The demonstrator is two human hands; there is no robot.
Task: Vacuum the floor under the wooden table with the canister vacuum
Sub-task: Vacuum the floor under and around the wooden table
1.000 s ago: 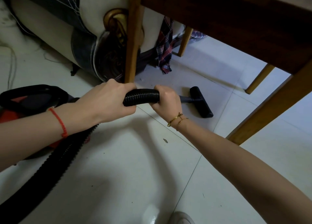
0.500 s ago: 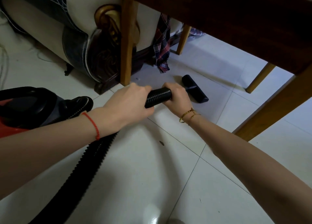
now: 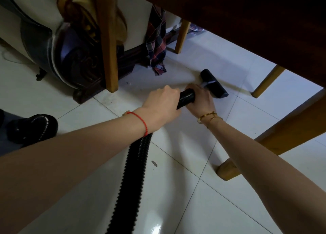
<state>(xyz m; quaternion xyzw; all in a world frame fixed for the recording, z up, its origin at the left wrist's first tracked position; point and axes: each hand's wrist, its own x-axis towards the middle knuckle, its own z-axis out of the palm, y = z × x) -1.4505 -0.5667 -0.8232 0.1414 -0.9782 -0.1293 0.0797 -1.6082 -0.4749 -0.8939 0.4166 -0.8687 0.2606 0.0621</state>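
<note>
Seemingly mid-stroke: from the head view, both hands are wrapped around the hose (image 3: pixel 187 99), the left hand (image 3: pixel 163 106) behind and the right hand (image 3: pixel 201 101) nearer the nozzle (image 3: pixel 214 83). The nozzle lies flat on the floor (image 3: pixel 238 121) under the table (image 3: pixel 247 22), between its legs. Next should come a sweep across the tiles, keeping clear of the cloth (image 3: pixel 157 45). The hose is black, ribbed and bending.

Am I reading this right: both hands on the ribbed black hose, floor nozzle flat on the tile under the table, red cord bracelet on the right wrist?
One slip: the head view shows the red cord bracelet on the left wrist; the right one wears gold chains. Left hand and right hand do grip the hose, and the nozzle lies flat on tile.
</note>
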